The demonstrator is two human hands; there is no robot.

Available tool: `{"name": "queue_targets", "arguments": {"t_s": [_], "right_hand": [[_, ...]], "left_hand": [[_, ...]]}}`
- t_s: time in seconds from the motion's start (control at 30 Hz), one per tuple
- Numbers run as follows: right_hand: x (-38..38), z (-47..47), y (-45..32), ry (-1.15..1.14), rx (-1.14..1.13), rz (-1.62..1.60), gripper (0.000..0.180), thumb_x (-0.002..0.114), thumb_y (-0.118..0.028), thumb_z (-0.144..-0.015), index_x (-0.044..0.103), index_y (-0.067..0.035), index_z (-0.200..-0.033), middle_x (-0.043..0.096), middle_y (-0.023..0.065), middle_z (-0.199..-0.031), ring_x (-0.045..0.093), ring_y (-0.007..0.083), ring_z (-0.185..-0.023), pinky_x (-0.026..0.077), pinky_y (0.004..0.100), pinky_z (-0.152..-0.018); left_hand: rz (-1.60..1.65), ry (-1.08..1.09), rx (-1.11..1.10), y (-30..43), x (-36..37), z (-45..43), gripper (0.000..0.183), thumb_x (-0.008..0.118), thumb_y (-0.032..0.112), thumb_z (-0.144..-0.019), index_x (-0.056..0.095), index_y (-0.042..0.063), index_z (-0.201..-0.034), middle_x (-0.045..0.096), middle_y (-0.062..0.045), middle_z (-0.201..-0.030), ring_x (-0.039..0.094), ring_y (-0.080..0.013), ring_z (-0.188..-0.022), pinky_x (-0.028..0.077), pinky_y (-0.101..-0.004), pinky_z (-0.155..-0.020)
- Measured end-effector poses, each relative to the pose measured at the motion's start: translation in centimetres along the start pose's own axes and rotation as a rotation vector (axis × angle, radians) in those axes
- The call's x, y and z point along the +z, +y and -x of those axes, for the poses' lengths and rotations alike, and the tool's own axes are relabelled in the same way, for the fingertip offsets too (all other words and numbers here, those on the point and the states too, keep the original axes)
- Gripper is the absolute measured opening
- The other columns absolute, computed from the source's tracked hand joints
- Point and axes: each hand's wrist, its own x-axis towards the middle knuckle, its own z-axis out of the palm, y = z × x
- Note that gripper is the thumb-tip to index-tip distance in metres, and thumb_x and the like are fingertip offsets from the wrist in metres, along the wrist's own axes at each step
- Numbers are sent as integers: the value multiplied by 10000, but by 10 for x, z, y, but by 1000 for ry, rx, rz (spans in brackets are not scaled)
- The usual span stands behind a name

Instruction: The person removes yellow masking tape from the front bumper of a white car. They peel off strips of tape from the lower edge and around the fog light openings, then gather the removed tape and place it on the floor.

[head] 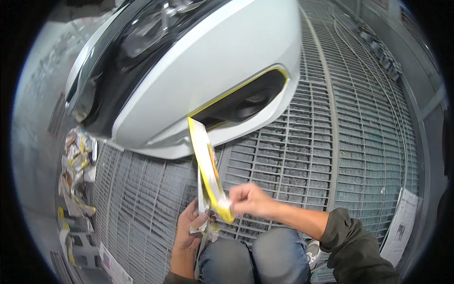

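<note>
A yellow-edged strip of masking paper [207, 167] stretches from the inner corner of a dark fog-light recess [244, 103] down to my hands. My right hand [252, 200], slightly blurred, pinches its lower end above my knees. Lower and to the left, my left hand [189, 223] grips crumpled masking paper [200, 227] between thumb and fingers. The recess sits in the white car bumper [198, 60] before me. Yellow masking tape [234, 93] runs along the upper edge of the recess, and a short yellow line shows at its lower edge.
Below the bumper spreads a metal grating floor [283, 159]. Crumpled paper and tape [76, 159] lie in a heap at left. Printed paper sheets [400, 227] rest at right. Hoses [376, 53] run along the right side, near a wall [408, 42].
</note>
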Motion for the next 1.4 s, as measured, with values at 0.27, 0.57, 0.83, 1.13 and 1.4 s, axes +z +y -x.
{"name": "queue_targets", "arguments": {"t_s": [0.27, 0.57, 0.83, 1.13, 1.4], "right_hand": [[49, -8, 10, -516, 453, 283, 72, 630, -51, -765, 564, -36, -787, 564, 3, -761, 570, 89, -664, 477, 245, -578], [58, -46, -3, -770, 569, 101, 438, 756, -108, -828, 589, -7, -1221, 653, 100, -1040, 636, 125, -888, 547, 242, -748], [41, -153, 11, 93, 470, 105, 626, 488, -556, -964, 526, -21, -1287, 607, 103, -1222, 592, 168, -1009, 468, 335, -927], [82, -166, 18, 253, 305, 78, 166, 616, -93, -938, 648, 37, -1035, 705, 125, -911, 698, 179, -738, 585, 323, -662], [114, -142, 10, 203, 296, 177, 134, 623, -28, -912, 679, 55, -1001, 708, 109, -877, 675, 136, -701, 564, 273, -652]], "left_hand": [[-102, 9, 7, -7, -38, 29, 630, 716, 23, -819, 426, -73, -1369, 592, -122, -1214, 582, -179, -1087, 471, -311, -938], [-377, 295, 257, 15, -62, 73, 356, 771, -23, -708, 654, -9, -1044, 632, -37, -920, 598, -93, -859, 482, -234, -748], [-396, 107, 262, 26, -65, 84, 301, 768, 52, -758, 668, 24, -1040, 685, -43, -918, 615, -78, -815, 495, -235, -721], [-329, -90, 200, 15, -96, 77, 448, 749, -14, -739, 597, -6, -1160, 656, -61, -944, 632, -94, -788, 509, -234, -711], [-1, -45, 194, -3, -155, 74, 922, 825, 171, -627, 388, -47, -1409, 513, -172, -1300, 498, -230, -1218, 365, -338, -1057]]}}
